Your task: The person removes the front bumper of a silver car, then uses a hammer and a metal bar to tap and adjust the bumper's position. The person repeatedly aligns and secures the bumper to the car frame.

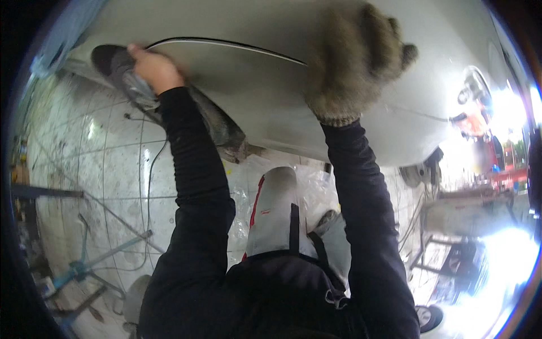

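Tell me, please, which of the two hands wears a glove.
The right hand: a fuzzy, brownish knitted glove covers it down to the black sleeve, whereas the left hand is bare.

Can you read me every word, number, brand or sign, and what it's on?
None can be read.
Small red mark on the light trouser leg: too small to read.
Pale mark on the dark round thing, lower right: too small to read.
Elsewhere: none I can make out.
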### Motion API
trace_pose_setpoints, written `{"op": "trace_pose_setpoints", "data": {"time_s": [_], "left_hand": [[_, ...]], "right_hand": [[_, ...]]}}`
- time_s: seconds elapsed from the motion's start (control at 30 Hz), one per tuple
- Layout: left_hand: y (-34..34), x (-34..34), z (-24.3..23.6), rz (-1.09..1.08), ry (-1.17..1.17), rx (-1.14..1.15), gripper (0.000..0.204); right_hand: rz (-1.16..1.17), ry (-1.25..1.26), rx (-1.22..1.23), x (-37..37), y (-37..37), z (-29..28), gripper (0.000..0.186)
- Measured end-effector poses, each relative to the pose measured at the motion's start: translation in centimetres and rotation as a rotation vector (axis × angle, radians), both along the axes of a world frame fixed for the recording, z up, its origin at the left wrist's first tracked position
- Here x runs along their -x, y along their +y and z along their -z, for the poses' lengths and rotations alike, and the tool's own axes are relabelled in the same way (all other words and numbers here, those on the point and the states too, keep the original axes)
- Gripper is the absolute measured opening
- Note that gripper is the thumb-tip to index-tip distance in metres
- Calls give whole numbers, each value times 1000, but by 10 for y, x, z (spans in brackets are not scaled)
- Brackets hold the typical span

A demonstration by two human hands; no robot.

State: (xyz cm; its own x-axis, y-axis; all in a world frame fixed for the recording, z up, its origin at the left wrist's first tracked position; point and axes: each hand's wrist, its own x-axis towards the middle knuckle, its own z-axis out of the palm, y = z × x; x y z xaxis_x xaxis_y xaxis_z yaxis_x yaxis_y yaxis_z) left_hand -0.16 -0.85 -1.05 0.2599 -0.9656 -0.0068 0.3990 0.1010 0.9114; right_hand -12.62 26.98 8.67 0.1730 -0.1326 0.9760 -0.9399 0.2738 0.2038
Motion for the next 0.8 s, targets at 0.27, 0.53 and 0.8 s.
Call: {"op": "trace_pose_setpoints", "data": {"time_s": [0.27, 0.53, 0.8], "left_hand": [[3, -12, -10, 0, 13, 158, 80], [37, -25, 22, 272, 131, 153, 77], [-14, -24, -1, 99, 118, 96, 77]], "right_hand": [[-219, 28, -463, -70, -114, 23, 49], [-520, 24, -584, -110, -145, 59, 50], [-630, -236, -689, -137, 3, 59, 36]]}}
